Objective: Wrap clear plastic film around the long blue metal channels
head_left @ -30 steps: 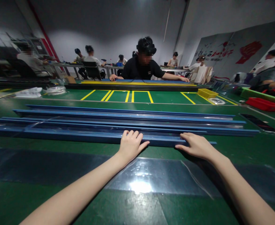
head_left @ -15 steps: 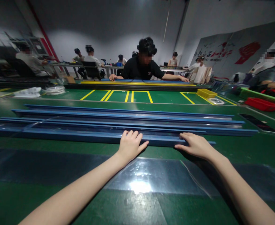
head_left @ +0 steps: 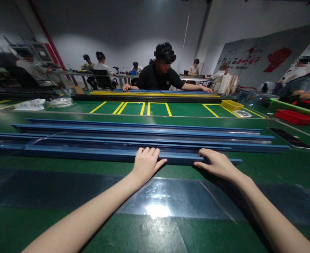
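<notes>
Several long blue channel profiles lie side by side across the table, with clear film on some of them. At the front edge of the nearest blue profile [head_left: 65, 155] is my left hand [head_left: 146, 163], its fingers hooked over the rim and its thumb along the front face. My right hand [head_left: 218, 163] holds the same profile near its right end, fingers over the top and thumb low in front. Between my forearms and the profile lies a long, shiny sheet of clear plastic [head_left: 186, 195], flat on the green table [head_left: 155, 239].
Across the table a person in black [head_left: 157, 77] handles long blue, yellow and black strips [head_left: 155, 94]. To the right are a phone [head_left: 290, 138], a red tray [head_left: 294, 117], a yellow tray [head_left: 232, 105] and a green tray [head_left: 281, 106]. Other people sit farther back.
My right hand has slid slightly left along the nearest profile. My left hand keeps its place on it, and the view has shifted a little.
</notes>
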{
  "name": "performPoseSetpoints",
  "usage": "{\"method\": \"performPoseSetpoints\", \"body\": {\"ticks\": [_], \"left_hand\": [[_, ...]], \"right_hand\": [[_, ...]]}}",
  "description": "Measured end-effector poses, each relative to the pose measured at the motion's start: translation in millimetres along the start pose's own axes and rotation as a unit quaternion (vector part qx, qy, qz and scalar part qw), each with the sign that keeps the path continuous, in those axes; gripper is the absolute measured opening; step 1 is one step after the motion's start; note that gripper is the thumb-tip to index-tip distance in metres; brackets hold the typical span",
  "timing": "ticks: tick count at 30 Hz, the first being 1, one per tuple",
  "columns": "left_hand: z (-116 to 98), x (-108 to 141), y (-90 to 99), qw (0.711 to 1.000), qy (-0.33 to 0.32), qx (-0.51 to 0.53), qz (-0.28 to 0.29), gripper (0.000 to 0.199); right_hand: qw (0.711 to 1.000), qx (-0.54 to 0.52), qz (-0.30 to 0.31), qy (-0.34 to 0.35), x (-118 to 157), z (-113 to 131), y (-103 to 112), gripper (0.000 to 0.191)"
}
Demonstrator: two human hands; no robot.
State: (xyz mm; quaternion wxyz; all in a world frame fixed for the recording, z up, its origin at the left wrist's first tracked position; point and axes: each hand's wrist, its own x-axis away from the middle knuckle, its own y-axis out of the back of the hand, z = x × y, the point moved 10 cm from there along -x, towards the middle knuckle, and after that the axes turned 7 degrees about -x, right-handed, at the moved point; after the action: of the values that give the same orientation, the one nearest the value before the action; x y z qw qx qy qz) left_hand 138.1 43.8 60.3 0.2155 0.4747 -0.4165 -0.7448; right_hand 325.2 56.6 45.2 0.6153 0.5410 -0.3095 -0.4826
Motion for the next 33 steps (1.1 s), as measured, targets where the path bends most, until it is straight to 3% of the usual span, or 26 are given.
{"method": "performPoseSetpoints", "body": {"ticks": [6, 33], "left_hand": [[0.1, 0.6, -1.6, 1.0, -0.001, -0.004, -0.004, 0.036], [2.4, 0.7, -1.5, 0.999, 0.019, -0.027, 0.0, 0.041]], "right_hand": [[0.998, -0.062, -0.028, 0.004, -3.5, 15.3, 2.7, 0.025], [0.996, -0.082, -0.029, 0.023, -3.8, 17.3, 0.4, 0.021]]}}
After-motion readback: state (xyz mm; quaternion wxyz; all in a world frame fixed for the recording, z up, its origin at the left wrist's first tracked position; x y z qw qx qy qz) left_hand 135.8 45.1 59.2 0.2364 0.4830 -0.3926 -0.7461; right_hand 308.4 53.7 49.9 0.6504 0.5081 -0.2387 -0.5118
